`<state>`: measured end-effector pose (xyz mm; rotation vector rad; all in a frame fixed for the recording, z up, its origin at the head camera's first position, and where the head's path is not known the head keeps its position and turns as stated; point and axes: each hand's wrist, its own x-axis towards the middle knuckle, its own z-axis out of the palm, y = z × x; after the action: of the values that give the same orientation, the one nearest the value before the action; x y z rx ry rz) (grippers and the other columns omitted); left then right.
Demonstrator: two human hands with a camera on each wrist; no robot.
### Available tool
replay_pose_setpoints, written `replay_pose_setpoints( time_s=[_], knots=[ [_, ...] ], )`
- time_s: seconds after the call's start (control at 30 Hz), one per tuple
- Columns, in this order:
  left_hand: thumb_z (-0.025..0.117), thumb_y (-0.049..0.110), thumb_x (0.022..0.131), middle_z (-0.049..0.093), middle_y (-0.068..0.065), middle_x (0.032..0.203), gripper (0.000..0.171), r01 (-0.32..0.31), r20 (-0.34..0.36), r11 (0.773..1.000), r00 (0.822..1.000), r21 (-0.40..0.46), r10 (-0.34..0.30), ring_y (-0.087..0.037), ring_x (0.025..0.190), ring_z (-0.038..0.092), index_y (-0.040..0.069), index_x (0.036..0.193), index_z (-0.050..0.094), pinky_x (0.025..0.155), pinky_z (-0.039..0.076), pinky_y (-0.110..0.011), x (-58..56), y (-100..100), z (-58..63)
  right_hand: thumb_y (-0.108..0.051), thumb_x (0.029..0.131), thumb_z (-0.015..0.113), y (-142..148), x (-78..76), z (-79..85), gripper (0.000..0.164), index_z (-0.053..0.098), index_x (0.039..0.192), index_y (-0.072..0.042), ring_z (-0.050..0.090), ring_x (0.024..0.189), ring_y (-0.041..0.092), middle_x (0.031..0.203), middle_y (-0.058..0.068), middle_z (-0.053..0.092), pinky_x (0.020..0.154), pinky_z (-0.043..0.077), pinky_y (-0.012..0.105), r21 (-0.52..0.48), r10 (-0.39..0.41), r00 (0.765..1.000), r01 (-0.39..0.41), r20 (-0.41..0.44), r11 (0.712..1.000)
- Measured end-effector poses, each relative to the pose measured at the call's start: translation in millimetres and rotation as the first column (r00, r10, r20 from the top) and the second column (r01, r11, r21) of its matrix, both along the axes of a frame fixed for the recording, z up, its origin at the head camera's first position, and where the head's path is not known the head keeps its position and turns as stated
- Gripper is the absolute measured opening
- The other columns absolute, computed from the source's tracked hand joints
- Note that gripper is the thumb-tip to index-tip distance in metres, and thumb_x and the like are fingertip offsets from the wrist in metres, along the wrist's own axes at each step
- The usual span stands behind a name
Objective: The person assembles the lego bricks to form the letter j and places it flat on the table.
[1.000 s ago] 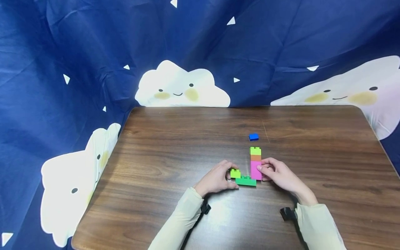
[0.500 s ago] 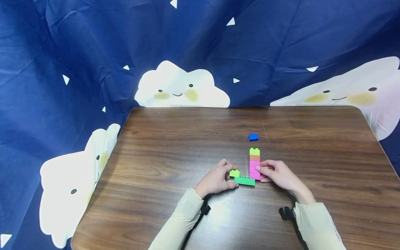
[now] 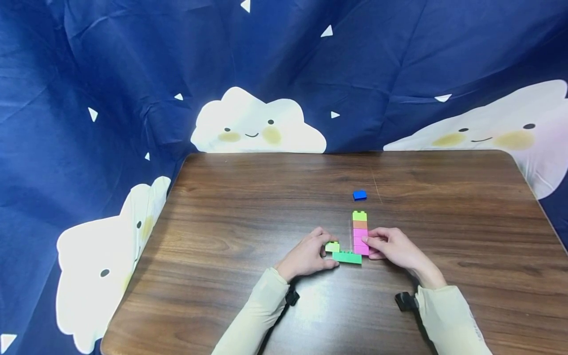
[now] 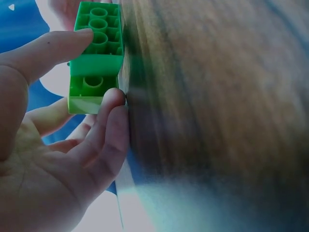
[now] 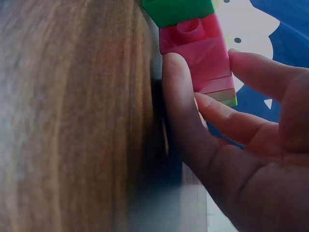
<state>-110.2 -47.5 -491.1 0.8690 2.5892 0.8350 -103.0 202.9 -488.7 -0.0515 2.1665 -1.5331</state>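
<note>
My left hand [image 3: 306, 255] holds a long green toy brick [image 3: 347, 257] and a light green brick [image 3: 332, 247] overhanging its left end. In the left wrist view the thumb lies on the green brick's hollow underside [image 4: 99, 43], and fingers curl by the light green brick [image 4: 87, 105]. My right hand [image 3: 395, 246] pinches a column of pink bricks [image 3: 360, 241] at the green brick's right end. An orange brick [image 3: 360, 225] and a lime brick [image 3: 360, 216] top the column. In the right wrist view the pink underside [image 5: 189, 31] overhangs the green brick; whether they are locked together I cannot tell.
A blue brick [image 3: 360, 195] lies on the brown wooden table [image 3: 248, 197], beyond the column. Dark blue cloth [image 3: 364, 64] with white clouds hangs behind the table and down its left side. Both wrists wear black straps with a small device [image 3: 405, 301].
The pink column and my right hand have shifted slightly left and a little toward me. My left hand with the green bricks has barely moved. The blue brick stays where it was.
</note>
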Motion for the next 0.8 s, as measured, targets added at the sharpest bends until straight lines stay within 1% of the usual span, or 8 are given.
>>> replay_pose_setpoints(
  time_s=[0.2,0.47,0.57,0.67,0.8],
  knots=[
    [0.078,0.03,0.078,0.055,0.0,0.113,0.052,-0.002,0.024,1.0,1.0,0.004,0.002,0.0,0.076,0.051,0.011,0.124,0.062,0.067,0.041,-0.009,-0.7,-0.4,0.1,-0.015,0.097,0.055,-1.0,-0.9,0.0,0.042,0.051,0.123,0.018,0.068,0.078,0.014,0.096,0.018,0.068,0.071,0.058,0.028,0.001,-0.006,1.0,0.006,0.01,1.0],
    [0.08,0.032,0.076,0.056,-0.001,0.114,0.052,-0.006,0.053,1.0,0.999,0.003,0.005,0.001,0.073,0.05,0.011,0.122,0.063,0.067,0.041,-0.01,-2.8,-0.2,-0.4,-0.015,0.096,0.057,-4.0,-0.6,0.1,0.044,0.049,0.123,0.019,0.067,0.075,0.012,0.092,0.015,0.068,0.069,0.058,0.028,-0.005,-0.029,0.999,0.029,0.02,1.0],
    [0.081,0.031,0.075,0.055,-0.001,0.111,0.053,-0.017,0.099,1.0,0.995,0.024,0.014,0.002,0.07,0.047,0.012,0.121,0.063,0.067,0.04,-0.011,-3.9,-0.8,-0.2,-0.015,0.096,0.058,-4.0,-0.8,0.4,0.044,0.05,0.123,0.018,0.067,0.074,0.011,0.091,0.014,0.068,0.068,0.058,0.027,0.013,-0.035,0.999,0.034,0.022,0.999],
    [0.082,0.031,0.074,0.052,-0.001,0.108,0.055,-0.034,0.167,0.998,0.986,0.056,0.025,0.002,0.068,0.045,0.012,0.123,0.063,0.067,0.04,-0.013,-5.9,-2.2,-1.6,-0.016,0.096,0.057,-3.2,-1.3,0.6,0.044,0.05,0.123,0.018,0.067,0.074,0.012,0.092,0.015,0.067,0.068,0.057,0.026,0.025,-0.025,1.0,0.025,0.018,0.999],
    [0.082,0.03,0.075,0.051,0.0,0.106,0.055,-0.046,0.227,0.994,0.974,0.099,0.022,0.001,0.067,0.046,0.012,0.123,0.062,0.066,0.041,-0.015,-8.8,-4.1,-3.7,-0.016,0.097,0.056,-1.0,-3.6,-0.4,0.045,0.048,0.124,0.018,0.067,0.074,0.011,0.092,0.013,0.067,0.069,0.057,0.027,0.001,-0.029,0.999,0.029,0.045,1.0]
  ],
)
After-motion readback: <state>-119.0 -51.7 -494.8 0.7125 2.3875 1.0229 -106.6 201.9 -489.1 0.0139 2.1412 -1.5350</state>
